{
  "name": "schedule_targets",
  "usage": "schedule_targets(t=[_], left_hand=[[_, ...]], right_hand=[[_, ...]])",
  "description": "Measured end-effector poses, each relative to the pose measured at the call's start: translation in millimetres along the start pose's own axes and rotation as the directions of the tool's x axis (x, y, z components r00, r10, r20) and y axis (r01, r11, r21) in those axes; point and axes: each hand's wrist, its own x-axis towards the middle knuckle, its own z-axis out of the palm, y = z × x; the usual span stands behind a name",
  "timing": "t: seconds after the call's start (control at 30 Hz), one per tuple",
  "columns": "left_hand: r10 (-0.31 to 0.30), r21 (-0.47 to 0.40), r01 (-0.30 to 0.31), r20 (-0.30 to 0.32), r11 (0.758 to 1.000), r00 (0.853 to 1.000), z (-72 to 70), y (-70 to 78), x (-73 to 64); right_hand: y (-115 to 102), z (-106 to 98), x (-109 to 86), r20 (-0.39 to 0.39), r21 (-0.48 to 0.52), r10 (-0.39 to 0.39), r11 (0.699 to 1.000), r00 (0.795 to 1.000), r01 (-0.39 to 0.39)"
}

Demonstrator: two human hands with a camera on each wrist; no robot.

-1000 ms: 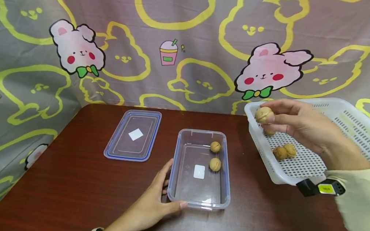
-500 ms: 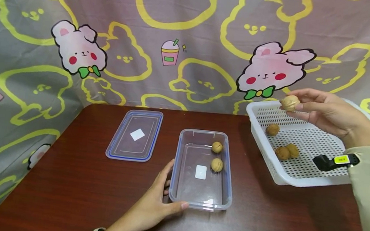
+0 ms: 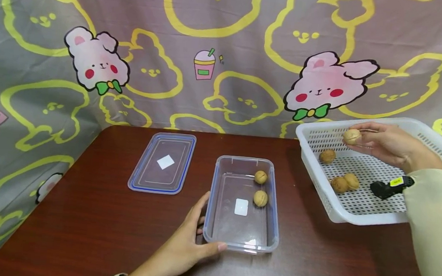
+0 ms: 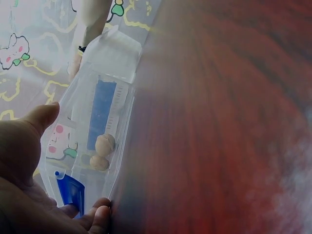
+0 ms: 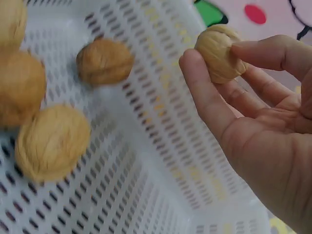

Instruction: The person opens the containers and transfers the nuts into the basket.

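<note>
My right hand (image 3: 392, 144) pinches a pale walnut (image 3: 351, 136) between thumb and fingertips, above the white perforated basket (image 3: 350, 217). In the right wrist view the held walnut (image 5: 217, 53) is clear of the basket floor. Other walnuts lie in the basket: a darker one (image 3: 327, 156) near its far left corner, and a brown one (image 3: 339, 184) touching a lighter one (image 3: 351, 182). My left hand (image 3: 186, 240) holds the near left corner of a clear plastic box (image 3: 223, 226), thumb on the front rim. Inside, along its right side, sit two walnuts (image 3: 260, 198).
A clear lid (image 3: 162, 163) with a blue seal and a white label lies flat on the brown table (image 3: 91, 227), left of the box. A patterned curtain (image 3: 244, 48) hangs right behind the table. The basket stands at the right.
With the walnut pinched, my right hand has moved right from the basket's left edge, first rising, then sinking a little. My left hand stays on the box.
</note>
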Motion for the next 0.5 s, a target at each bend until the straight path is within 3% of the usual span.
schedule_targets(t=[0.1,0.2,0.5], left_hand=[[-0.003,0.005,0.003,-0.004,1.000,1.000,0.2,0.2,0.1],[0.001,0.015,-0.001,-0.009,1.000,1.000,0.3,0.2,0.2],[-0.012,0.004,0.012,-0.004,1.000,1.000,0.8,0.5,0.8]], right_hand=[[3.3,-4.8,2.1,-0.094,-0.058,0.071,0.995,0.993,-0.076],[4.7,-8.3,5.0,-0.140,-0.114,0.133,0.982,0.981,-0.150],[12.9,-16.7,12.9,-0.140,-0.178,0.287,0.934,0.948,-0.309]])
